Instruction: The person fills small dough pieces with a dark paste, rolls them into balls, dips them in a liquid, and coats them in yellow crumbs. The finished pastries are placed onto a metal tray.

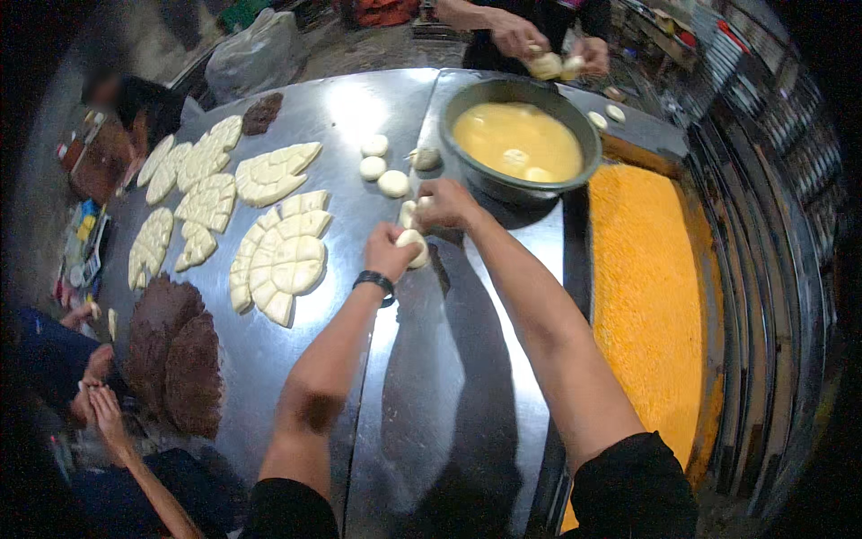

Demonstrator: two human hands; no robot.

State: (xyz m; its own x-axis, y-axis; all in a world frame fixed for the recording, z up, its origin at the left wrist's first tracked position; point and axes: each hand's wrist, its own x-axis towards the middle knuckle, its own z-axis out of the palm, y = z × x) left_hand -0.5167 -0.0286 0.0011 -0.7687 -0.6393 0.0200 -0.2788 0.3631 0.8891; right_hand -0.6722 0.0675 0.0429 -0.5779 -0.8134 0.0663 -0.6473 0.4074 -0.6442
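Note:
My left hand, with a black band on its wrist, grips a pale round dough piece between thumb and fingers. Just beyond it, my right hand has its fingers closed at another dough round, partly hidden by them. One more pale round touches or nearly touches those fingers on the left. Three white dough discs lie on the metal table farther off, beside a small greyish lump. A dark basin of yellow liquid stands beyond my right hand, with some rounds in it.
Sectioned dough slabs and dark brown masses cover the table's left part. A tray of orange crumbs runs along the right. Across the table, a person's hands hold pale pieces; other people's hands work at the left.

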